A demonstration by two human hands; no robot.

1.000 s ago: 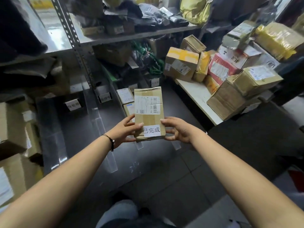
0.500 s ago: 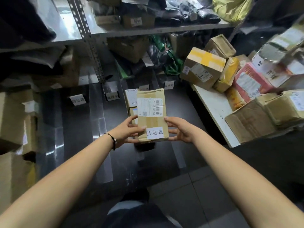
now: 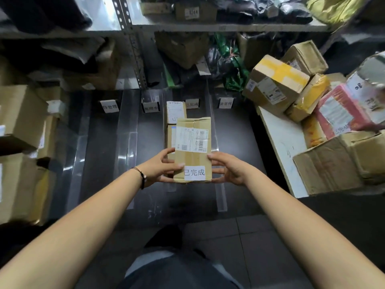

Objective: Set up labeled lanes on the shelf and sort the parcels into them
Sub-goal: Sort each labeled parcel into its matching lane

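Parcel [image 3: 193, 150], labelled 已完成, is grasped at its near sides by left hand [image 3: 160, 168] and right hand [image 3: 228, 168] above the shelf [image 3: 104, 147] lanes.

Grey tiled floor [image 3: 250, 247], white table [image 3: 279, 142] at right, perforated steel shelf upright [image 3: 128, 38] behind, dim light.

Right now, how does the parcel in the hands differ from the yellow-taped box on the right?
The held parcel is slim and flat; the yellow-taped box is bulkier. The parcel is held level between the left hand and right hand; the box lies tilted, untouched. The parcel bears a white sticker with large characters; the box shows none. Both are brown cardboard with shipping labels.
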